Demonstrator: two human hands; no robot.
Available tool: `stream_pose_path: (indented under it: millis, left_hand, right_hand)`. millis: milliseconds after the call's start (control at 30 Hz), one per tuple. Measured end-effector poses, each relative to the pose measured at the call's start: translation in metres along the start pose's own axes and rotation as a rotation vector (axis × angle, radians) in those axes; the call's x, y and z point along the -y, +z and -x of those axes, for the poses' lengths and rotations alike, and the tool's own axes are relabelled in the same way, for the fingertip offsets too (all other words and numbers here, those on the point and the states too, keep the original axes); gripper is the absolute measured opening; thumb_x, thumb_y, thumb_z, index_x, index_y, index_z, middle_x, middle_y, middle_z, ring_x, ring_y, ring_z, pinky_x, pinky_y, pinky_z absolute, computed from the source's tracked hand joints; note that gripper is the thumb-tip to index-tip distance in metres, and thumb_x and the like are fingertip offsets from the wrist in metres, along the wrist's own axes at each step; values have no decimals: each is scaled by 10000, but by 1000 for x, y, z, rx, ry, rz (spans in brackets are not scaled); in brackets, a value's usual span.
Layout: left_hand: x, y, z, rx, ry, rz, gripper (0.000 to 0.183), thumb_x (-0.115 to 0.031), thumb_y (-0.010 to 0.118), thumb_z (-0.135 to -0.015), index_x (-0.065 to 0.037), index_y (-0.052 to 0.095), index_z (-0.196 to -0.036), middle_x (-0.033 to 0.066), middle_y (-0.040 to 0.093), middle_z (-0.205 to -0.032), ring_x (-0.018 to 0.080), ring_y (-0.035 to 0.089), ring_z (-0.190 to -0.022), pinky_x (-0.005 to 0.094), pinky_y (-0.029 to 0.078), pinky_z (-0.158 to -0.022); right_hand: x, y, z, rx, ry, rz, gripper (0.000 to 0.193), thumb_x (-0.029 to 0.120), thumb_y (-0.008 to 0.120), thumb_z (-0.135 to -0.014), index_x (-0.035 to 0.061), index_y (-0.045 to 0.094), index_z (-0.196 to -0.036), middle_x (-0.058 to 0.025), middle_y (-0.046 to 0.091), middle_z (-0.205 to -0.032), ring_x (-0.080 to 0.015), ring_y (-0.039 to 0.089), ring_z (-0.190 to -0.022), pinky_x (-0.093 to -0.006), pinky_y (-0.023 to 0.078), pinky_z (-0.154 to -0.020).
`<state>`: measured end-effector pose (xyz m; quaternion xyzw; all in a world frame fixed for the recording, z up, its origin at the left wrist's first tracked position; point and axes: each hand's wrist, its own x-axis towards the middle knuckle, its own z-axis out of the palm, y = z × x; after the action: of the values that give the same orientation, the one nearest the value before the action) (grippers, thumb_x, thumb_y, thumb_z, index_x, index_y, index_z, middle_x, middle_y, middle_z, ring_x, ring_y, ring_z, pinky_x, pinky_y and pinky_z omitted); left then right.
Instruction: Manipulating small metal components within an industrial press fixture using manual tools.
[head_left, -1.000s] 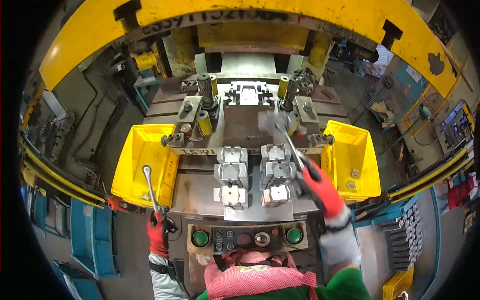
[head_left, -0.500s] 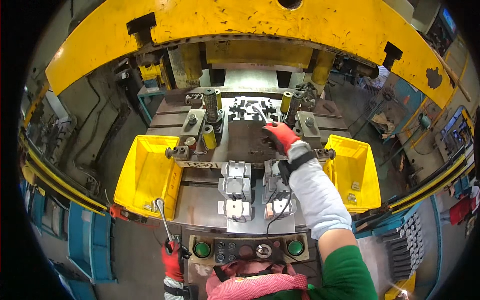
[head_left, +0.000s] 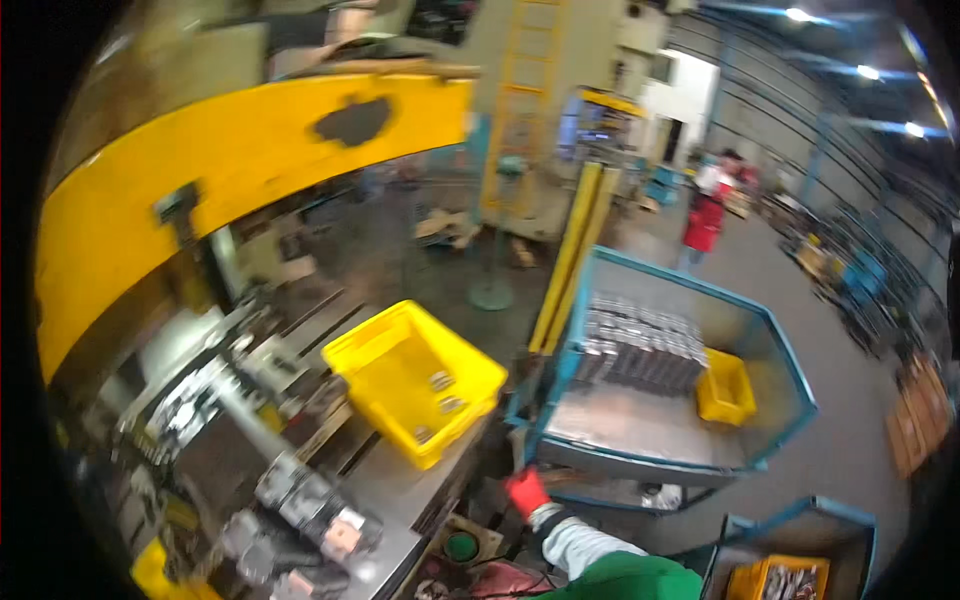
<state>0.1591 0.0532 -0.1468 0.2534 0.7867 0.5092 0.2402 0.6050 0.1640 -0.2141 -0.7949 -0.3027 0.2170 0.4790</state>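
Clasped or apart, I couldn't tell: blur smeared the red-gloved right hand point(head_left: 526, 492); the left hand lay out of view. Just beyond stood the blue-rimmed tray table point(head_left: 620, 415), its near-left corner by the glove. Frame edge cropped a second tray point(head_left: 840, 511). Rightward, grey aisle floor point(head_left: 845, 410) ran back past a blurred person point(head_left: 705, 225).

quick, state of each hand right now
Left hand: not in view.
Right hand: red-gloved, too blurred to tell whether open or closed.
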Motion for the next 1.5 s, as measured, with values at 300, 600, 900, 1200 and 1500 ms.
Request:
stream_pose_path:
  millis: [300,600,900,1200,1500]
  left_hand:
    - [-10,58,-16,363,4,-299,448,-243,529,-749,-62,421,-1145,112,487,-1091,234,466,-965,371,421,-760]
    - [104,-33,-38,256,-306,-535,461,-349,520,-744,-90,462,-1121,121,489,-1118,271,463,-1002,406,413,-785]
    - [200,-68,-20,-12,-463,-619,924,-429,692,-566,16,262,-1252,155,363,-1262,261,346,-1163,293,260,-965]
    - [207,-61,-15,-137,-545,-149,1116,-169,783,-500,36,25,-1293,113,352,-1279,210,334,-1172,279,285,-952]
    - [296,-90,-39,-186,-525,127,1057,-168,799,-478,33,108,-1252,135,393,-1236,224,387,-1117,297,375,-867]
  right_hand:
    - [-73,66,57,640,-5,577,816,576,639,-560,-20,411,-1069,-237,547,-971,-364,527,-906,-407,427,-754]
    - [-46,90,48,987,-80,738,704,498,671,-529,-21,548,-988,-227,537,-1019,-337,507,-977,-375,433,-794]
    - [-87,70,48,689,-8,623,782,430,771,-442,-47,463,-980,-241,531,-998,-333,513,-966,-380,427,-790]
    - [-84,69,41,666,-40,672,811,473,765,-408,-31,461,-965,-217,550,-941,-334,532,-923,-385,443,-753]
    - [-80,78,49,749,-30,559,717,392,776,-455,-34,452,-932,-206,556,-937,-333,542,-899,-378,448,-728]
